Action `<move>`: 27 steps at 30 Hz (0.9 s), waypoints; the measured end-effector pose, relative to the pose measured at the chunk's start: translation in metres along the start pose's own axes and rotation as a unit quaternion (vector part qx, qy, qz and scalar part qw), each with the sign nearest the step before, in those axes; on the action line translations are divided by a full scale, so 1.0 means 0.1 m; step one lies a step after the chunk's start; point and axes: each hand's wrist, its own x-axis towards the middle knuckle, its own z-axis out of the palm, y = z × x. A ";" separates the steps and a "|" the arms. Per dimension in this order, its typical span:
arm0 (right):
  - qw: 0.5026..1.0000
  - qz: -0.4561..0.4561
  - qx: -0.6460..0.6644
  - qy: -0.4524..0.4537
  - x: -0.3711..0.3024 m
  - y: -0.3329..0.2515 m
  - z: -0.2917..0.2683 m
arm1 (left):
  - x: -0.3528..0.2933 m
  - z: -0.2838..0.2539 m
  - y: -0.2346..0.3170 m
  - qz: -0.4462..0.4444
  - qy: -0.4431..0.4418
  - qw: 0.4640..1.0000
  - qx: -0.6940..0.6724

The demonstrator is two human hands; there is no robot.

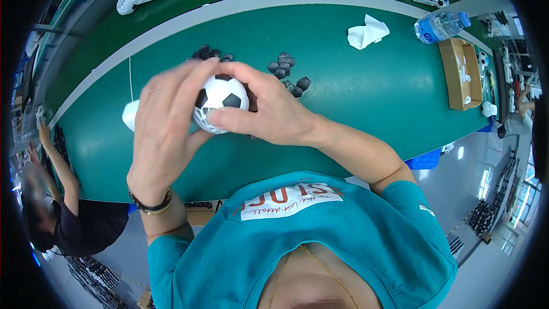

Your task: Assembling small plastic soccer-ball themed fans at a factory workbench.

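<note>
A small football-patterned ball [222,92] is held between the two hands, raised above the green table [354,97] and left of the middle of the view. By the right hand [277,106] it is gripped in a curled hold, the forefinger being arched over the top and the thumb laid across the lower front. By the left hand [166,117] the left side is cupped, its fingers bent closely around; the fingertips are blurred, and their exact contact cannot be told. Black and white panels are seen above, and a white lattice [205,119] is seen at the lower left. From its size in the hands and its plastic look, the ball is judged to be light and stiff, with a smooth surface on which dry fingers may slide if pressed off-centre. The lattice is judged the more fragile part, its thin bars being liable to bend or crack. The hold is therefore best taken on opposite solid panels, around the widest part, with only light thumb pressure on the bars. Loose dark faceted pieces [282,65] are scattered beyond the hands.
</note>
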 end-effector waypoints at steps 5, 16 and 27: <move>0.991 0.096 0.092 0.007 -0.16 -0.03 -0.30 | -0.06 0.34 -0.08 -0.149 -0.035 0.962 -0.228; 0.881 -0.022 -0.452 0.139 -0.58 0.35 -0.88 | -0.02 0.60 -0.17 -0.249 0.061 0.858 -0.444; 0.771 -0.343 -0.520 0.129 -0.61 0.17 -0.89 | 0.02 0.68 -0.13 -0.270 0.066 0.798 -0.534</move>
